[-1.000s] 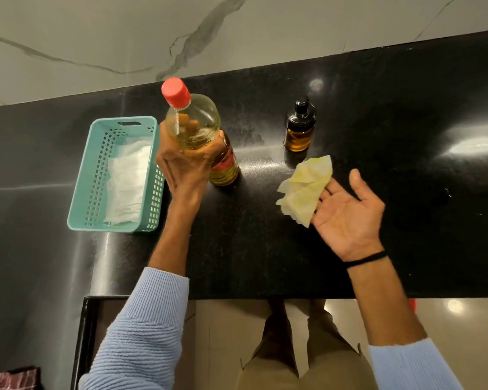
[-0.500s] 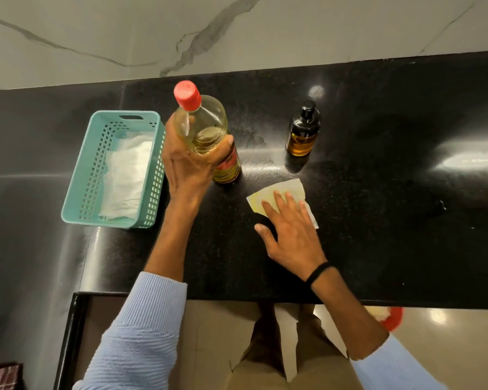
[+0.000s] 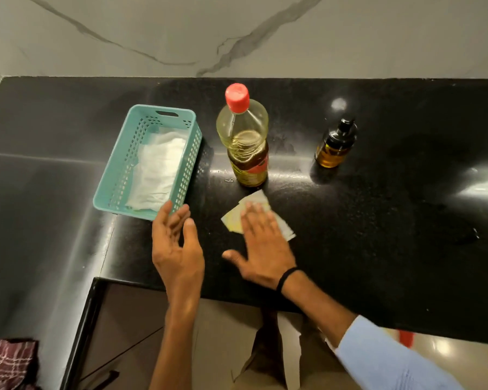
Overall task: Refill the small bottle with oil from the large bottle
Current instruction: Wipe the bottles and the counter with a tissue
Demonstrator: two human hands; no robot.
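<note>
**Positions.** The large bottle (image 3: 244, 142) stands upright on the black counter (image 3: 378, 220) with its red cap (image 3: 237, 97) on, roughly half full of oil. The small bottle (image 3: 335, 144) stands upright to the right of the large bottle, well apart from it, with its black pump top fitted and amber oil inside. The teal basket (image 3: 119, 175) sits to the left of the large bottle.

**Hands.** The right hand (image 3: 262, 246) lies flat, fingers straight, pressing a yellow-stained paper (image 3: 255, 197) onto the counter just in front of the large bottle. The left hand (image 3: 178, 249) is in front and to the left of the large bottle, fingers loose and empty.

**Assessment.** Both bottles are closed, so the work appears to be at clean-up.

**Risks.**
1. The paper nearly reaches the large bottle's base. A forward stroke could nudge or tip the bottle.
2. The paper already looks soaked and may spread oil instead of lifting it.
3. Wet marks (image 3: 228, 180) remain left of the base. If missed, they leave a slick patch.
4. Oily fingers could slip on the next bottle handled.
</note>
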